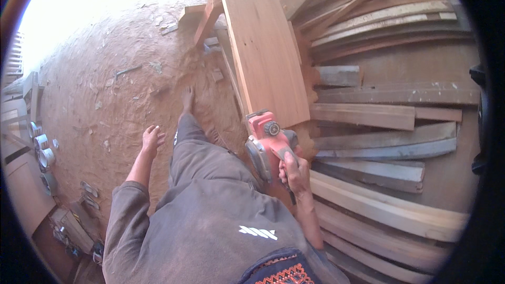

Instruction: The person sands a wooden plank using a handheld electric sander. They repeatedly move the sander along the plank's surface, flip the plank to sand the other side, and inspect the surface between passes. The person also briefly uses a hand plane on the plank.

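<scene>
My right hand [296, 172] is wrapped round the rear handle of a red electric hand planer [268, 139]. The planer's front is at the near end of a wide, reddish-brown plank [265, 47], which stretches away from me. Whether its sole rests on the wood or hovers just over it, I cannot tell. A round, dark grey housing covers the planer's left side. Out to the left, my left hand [152, 138] hangs over the dusty floor, fingers loosely apart with nothing in them.
Stacked boards and beams [379, 115] crowd the right side. A wooden support [209, 18] stands by the plank's far left edge. Wood scraps litter the sandy floor [115, 89]. White tins [44, 152], sandals [89, 192] and panels [26, 189] lie at the far left.
</scene>
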`<state>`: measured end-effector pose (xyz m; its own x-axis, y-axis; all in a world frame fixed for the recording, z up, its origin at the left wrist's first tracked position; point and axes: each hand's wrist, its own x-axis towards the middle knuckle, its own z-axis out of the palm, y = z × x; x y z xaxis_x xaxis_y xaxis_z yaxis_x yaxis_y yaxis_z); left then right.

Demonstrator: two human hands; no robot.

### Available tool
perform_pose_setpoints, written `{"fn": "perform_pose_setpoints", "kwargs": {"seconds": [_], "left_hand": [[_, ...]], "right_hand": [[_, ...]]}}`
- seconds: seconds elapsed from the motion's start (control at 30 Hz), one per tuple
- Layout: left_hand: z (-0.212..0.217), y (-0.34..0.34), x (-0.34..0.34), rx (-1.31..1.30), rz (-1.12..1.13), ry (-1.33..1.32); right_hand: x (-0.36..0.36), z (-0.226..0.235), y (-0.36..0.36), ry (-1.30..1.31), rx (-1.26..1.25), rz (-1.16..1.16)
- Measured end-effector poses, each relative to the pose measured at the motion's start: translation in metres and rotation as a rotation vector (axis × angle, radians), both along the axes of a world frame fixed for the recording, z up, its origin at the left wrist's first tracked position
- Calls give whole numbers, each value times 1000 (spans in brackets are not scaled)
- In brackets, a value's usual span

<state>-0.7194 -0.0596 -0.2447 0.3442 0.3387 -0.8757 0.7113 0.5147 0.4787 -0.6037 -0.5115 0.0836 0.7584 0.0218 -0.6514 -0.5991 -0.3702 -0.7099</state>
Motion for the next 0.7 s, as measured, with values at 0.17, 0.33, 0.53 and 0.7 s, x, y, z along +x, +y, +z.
{"fn": "perform_pose_setpoints", "kwargs": {"seconds": [0.17,0.33,0.53,0.7], "left_hand": [[-10,-7,-13,-34,86,69],[-24,-9,-31,-124,223,282],[-1,24,25,-157,378,184],[40,82,103,-33,413,-19]], "right_hand": [[62,-1,40,-14,-15,13],[146,-3,94,-34,-30,44],[297,-20,185,-108,3,82],[465,-33,294,-248,69,197]]}}
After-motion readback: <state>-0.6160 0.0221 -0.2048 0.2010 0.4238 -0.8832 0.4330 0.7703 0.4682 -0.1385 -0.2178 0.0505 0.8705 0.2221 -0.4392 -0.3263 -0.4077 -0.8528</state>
